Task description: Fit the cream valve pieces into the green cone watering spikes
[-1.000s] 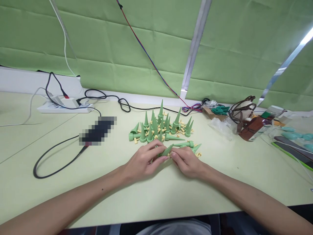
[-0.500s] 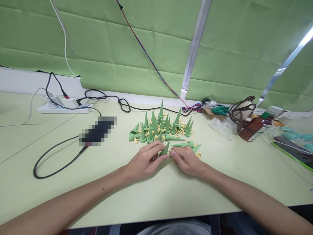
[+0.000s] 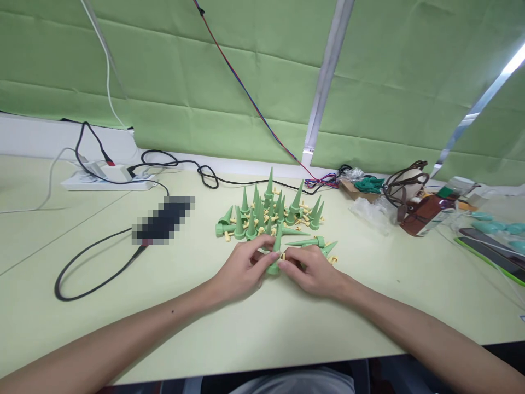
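Green spike (image 3: 278,243) in left fingers (image 3: 264,264); bottle label (image 3: 435,220) unreadable.

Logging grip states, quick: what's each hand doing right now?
Left hand: closed, holding a green spike, tip up.
Right hand: closed, fingertips pinching a small yellow piece beside the spike.

Left hand (image 3: 248,265): we hold one green spike (image 3: 278,241), tip up.
Right hand (image 3: 310,268): we pinch a small yellow piece (image 3: 283,256) beside it.
Pile (image 3: 261,214): more green spikes (image 3: 239,225) and yellow pegs (image 3: 228,236), beyond our hands.
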`<state>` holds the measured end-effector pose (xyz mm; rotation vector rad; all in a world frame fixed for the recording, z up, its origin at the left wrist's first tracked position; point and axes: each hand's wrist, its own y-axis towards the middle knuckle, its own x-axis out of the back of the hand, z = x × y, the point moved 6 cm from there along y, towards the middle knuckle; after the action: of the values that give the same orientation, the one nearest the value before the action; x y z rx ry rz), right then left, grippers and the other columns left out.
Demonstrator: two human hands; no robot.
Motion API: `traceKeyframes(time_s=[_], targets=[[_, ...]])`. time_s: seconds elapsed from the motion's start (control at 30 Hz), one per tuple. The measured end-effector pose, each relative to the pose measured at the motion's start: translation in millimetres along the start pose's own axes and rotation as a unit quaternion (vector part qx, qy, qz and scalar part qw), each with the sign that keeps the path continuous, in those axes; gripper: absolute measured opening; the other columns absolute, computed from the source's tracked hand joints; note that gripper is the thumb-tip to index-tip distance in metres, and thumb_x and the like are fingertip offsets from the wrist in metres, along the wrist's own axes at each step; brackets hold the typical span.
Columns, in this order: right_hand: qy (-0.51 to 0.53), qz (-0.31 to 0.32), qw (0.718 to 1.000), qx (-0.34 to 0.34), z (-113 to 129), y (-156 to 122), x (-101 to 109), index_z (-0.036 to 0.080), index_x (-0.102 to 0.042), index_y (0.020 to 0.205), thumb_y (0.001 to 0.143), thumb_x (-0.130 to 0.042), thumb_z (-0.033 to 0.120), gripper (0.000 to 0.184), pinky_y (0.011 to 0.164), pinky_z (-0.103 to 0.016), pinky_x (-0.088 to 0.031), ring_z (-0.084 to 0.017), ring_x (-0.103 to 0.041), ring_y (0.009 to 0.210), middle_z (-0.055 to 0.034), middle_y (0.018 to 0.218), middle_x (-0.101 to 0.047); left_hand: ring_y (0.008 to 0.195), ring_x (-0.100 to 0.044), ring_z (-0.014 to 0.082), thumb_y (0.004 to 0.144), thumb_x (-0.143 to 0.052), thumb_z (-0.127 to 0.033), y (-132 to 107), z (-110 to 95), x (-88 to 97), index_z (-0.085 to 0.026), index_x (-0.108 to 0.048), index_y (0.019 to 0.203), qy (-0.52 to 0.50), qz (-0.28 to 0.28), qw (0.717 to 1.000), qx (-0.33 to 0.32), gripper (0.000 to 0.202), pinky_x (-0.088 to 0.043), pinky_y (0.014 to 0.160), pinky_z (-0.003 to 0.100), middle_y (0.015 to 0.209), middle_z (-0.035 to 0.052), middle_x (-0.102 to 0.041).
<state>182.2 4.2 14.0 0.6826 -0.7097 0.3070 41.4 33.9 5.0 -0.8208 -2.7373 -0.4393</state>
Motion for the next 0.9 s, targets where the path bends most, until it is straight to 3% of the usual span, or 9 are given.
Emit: traceKeyframes(time_s=[0.13,0.43,0.9], targets=[[-0.007,-0.003,1.0,-0.001,0,-1,-3,0.019,-0.046,0.067,0.098,-0.054,0.034,0.035,0.052,-0.023,-0.027,-0.009,-0.035,0.05,0.0064,0.055,-0.039,0.035,-0.043,0.0046,0.094,-0.058,-0.045,0,7,-3.8,-0.019,-0.057,0.103,-0.066,0.014,0.996,0.051,0.027,-0.033,0.033,0.02,0.08,-0.0015,-0.064],[-0.017,0.007,1.0,0.007,6,-1,-11,0.02,-0.041,0.066,0.096,-0.056,0.036,0.038,0.052,-0.022,-0.026,-0.008,-0.035,0.048,0.0066,0.053,-0.04,0.033,-0.046,0.0073,0.1,-0.048,-0.048,0,7,-7.1,-0.018,-0.051,0.076,-0.047,0.045,0.996,0.058,0.038,-0.031,0.037,0.016,0.042,-0.01,-0.038],[-0.035,-0.008,0.999,0.018,11,1,-16,0.018,-0.046,0.064,0.096,-0.058,0.037,0.039,0.051,-0.022,-0.025,-0.007,-0.035,0.047,0.0061,0.052,-0.043,0.037,-0.049,0.0076,0.099,-0.045,-0.053,0,2,-8.6,-0.018,-0.053,0.088,-0.055,0.059,0.995,0.065,0.038,-0.036,0.036,0.018,0.055,-0.0064,-0.051]])
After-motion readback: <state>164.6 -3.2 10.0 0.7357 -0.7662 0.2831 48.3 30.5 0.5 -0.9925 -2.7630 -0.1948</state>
